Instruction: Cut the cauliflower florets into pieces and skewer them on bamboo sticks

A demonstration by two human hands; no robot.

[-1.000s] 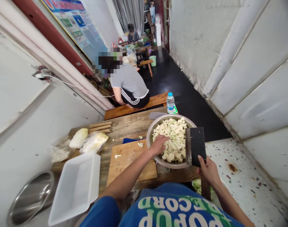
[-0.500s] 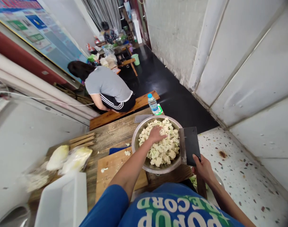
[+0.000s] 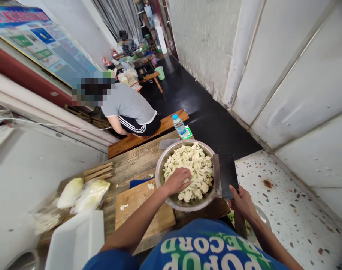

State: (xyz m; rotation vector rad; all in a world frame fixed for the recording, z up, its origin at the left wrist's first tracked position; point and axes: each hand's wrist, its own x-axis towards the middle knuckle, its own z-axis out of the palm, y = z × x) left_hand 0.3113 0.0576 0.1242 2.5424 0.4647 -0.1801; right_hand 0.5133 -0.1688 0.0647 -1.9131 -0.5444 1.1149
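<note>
A wide metal bowl [image 3: 162, 154] heaped with cut cauliflower florets [image 3: 197, 165] stands at the table's edge in front of me. My left hand [image 3: 178, 180] rests on the near left side of the heap. Its fingers are loosely curved and apart from the thumb, with florets under them. My right hand [image 3: 241, 200] is closed round the handle of a cleaver [image 3: 227, 174]. The cleaver's broad dark blade is beside the bowl's right rim. A wooden cutting board [image 3: 145, 210] with a few cauliflower crumbs lies left of the bowl, partly behind my left forearm.
A water bottle [image 3: 179, 125] and a flat grey blade [image 3: 168, 143] are behind the bowl. Wrapped cabbages [image 3: 90, 195] and a white plastic bin [image 3: 75, 240] sit at left. A person [image 3: 131, 103] sits on a wooden bench [image 3: 171, 119]; another person [image 3: 128, 47] sits farther back.
My left hand has drawn back toward me and to the left across the cauliflower, its spread fingers now more curved. The cleaver in my right hand has barely moved.
</note>
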